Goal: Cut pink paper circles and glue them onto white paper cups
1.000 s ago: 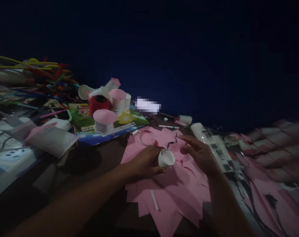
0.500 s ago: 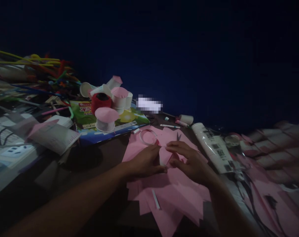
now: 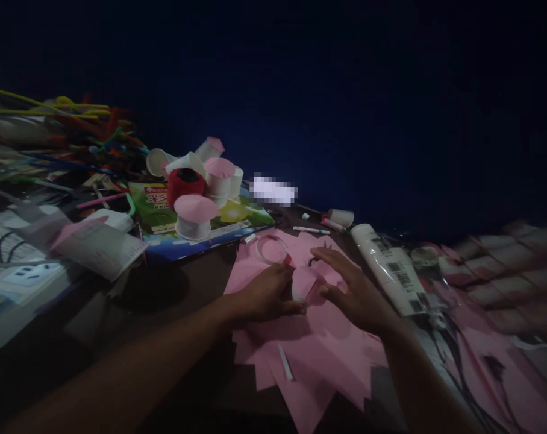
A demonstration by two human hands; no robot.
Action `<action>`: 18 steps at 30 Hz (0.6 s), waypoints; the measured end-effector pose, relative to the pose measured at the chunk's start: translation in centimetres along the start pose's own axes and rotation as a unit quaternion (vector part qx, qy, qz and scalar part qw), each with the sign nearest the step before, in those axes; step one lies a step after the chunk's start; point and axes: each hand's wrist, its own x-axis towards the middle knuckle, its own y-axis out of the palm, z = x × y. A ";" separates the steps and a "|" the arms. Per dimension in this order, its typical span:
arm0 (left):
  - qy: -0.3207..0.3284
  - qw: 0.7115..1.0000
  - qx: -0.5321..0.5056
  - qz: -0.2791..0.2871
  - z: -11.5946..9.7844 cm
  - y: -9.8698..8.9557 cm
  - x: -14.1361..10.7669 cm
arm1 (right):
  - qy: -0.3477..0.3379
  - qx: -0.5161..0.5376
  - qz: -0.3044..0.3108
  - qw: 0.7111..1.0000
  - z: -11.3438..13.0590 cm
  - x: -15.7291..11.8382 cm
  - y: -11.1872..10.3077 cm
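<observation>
In the middle stands a short white paper cup (image 3: 296,293) with a pink paper cap (image 3: 307,282) on top. My left hand (image 3: 267,293) curls around the cup's left side, thumb at the front, fingers partly hidden behind. On the other side, my right hand (image 3: 352,295) is open, fingers spread, with a small gap from the cap's right edge. Pink paper sheets (image 3: 300,343) lie fanned out beneath both hands. A roll of tape (image 3: 258,248) lies behind my left hand, and scissors (image 3: 313,261) are partly hidden behind my right fingers.
Several pink-capped cups (image 3: 196,209) stand at the left on a colourful packet (image 3: 158,226). A power strip (image 3: 11,289) and pipe cleaners (image 3: 97,111) lie farther left. Wrapped cups (image 3: 386,265) lie at the right. A marker (image 3: 311,230) lies behind the sheets.
My right hand has drawn back to the right from the pink cap, and its fingers have spread. The left hand has stayed at the cup.
</observation>
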 end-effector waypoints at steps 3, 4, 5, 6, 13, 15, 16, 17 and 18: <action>0.008 1.000 0.007 -0.009 0.2 0.2 0.0 | -0.017 0.009 0.001 1.000 0.1 0.4 0.8; 0.011 1.000 0.001 -0.008 0.3 0.2 0.0 | -0.023 0.012 0.011 1.000 0.2 0.5 1.2; 0.014 1.000 -0.008 -0.006 0.4 0.3 0.0 | -0.029 0.012 0.024 0.999 0.3 0.6 1.5; 0.018 1.000 -0.020 -0.001 0.5 0.3 0.1 | -0.038 0.009 0.040 0.998 0.4 0.7 1.8; 0.079 0.995 -0.055 0.004 0.5 0.3 0.3 | -0.087 -0.022 0.071 0.993 0.8 0.6 2.7; 0.085 0.995 -0.051 -0.002 0.3 0.1 0.4 | -0.093 -0.023 0.066 0.993 0.7 0.6 2.8; 0.083 0.995 -0.048 0.001 0.2 0.1 0.4 | -0.096 -0.026 0.063 0.993 0.7 0.6 2.9; 0.079 0.996 -0.044 0.005 0.2 0.0 0.4 | -0.098 -0.030 0.060 0.993 0.6 0.6 2.9; 0.074 0.996 -0.043 0.009 0.2 0.0 0.4 | -0.101 -0.033 0.057 0.993 0.6 0.6 2.9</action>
